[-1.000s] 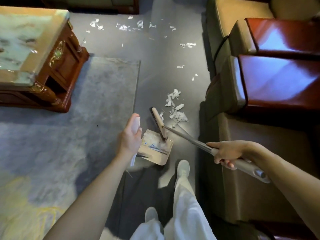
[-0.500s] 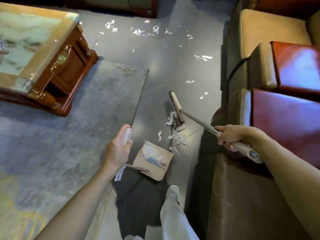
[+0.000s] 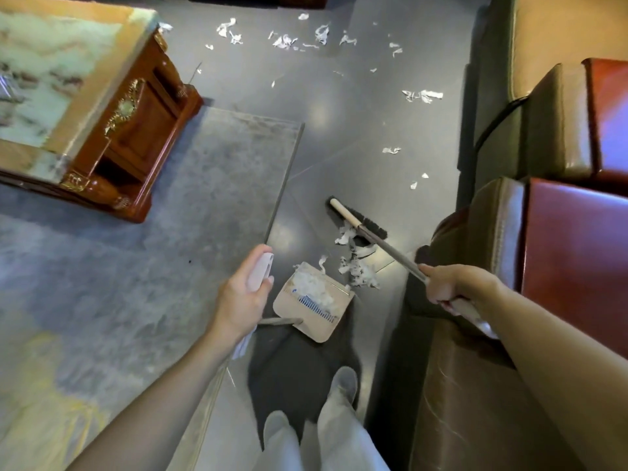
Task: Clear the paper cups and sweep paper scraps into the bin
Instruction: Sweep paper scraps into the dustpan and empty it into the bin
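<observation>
- Your left hand is wrapped around the pale grip of the dustpan handle, fingers closed on it, above the edge of the rug.
- Your right hand is closed around the broom handle, the metal shaft running from your fist down and away to the broom head.
- You have the dustpan sitting on the grey floor just ahead of your feet, its open mouth facing the broom; white paper scraps already lie inside it, above a blue comb-like strip.
- Your broom head rests on the floor beyond the dustpan, bristles dark, with a loose pile of scraps lying between it and the pan's lip, some touching the lip.
- You can see more scraps scattered farther off: a cluster near the top, a strip beside the sofa, and a few small bits between.
- Your wooden table with a marble top stands on the rug at upper left, well apart from the pan.
- Your sofa runs down the right side, just beside your right arm.
</observation>
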Available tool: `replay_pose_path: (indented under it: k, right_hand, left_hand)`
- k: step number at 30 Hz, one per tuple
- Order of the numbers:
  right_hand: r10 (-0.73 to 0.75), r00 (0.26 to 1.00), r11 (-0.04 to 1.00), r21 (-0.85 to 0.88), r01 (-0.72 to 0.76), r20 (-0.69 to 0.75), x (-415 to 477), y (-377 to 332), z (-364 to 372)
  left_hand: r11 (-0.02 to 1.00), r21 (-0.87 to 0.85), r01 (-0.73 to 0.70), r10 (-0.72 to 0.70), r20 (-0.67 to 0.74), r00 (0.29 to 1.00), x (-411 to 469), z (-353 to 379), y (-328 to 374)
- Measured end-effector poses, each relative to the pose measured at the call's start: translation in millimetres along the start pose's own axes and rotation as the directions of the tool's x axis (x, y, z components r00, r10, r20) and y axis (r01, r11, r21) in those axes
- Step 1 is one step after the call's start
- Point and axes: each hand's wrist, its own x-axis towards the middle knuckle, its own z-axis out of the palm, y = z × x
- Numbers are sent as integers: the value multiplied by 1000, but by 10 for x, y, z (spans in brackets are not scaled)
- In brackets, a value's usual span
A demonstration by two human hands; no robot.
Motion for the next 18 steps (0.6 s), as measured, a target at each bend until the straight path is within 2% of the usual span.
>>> replay_pose_path:
  k: [3,5,12,18]
  right_hand:
    - [-8,986,970,241,-33,165,-243,151,168]
    - [-46,976,945,325,-26,211,-465,185,319]
    - [-112,968,974,218,61,227,-1094,235,727]
    - [-105,988,984,156,87,114,-1417,395,738]
  left_hand:
    - [996,10,-91,91,39,995,152,258,259]
    - [986,34,-161,160,39,986,267,370,411]
    - [973,68,-220,218,43,975,366,380,491]
    - [976,84,-202,196,74,978,301,235,304]
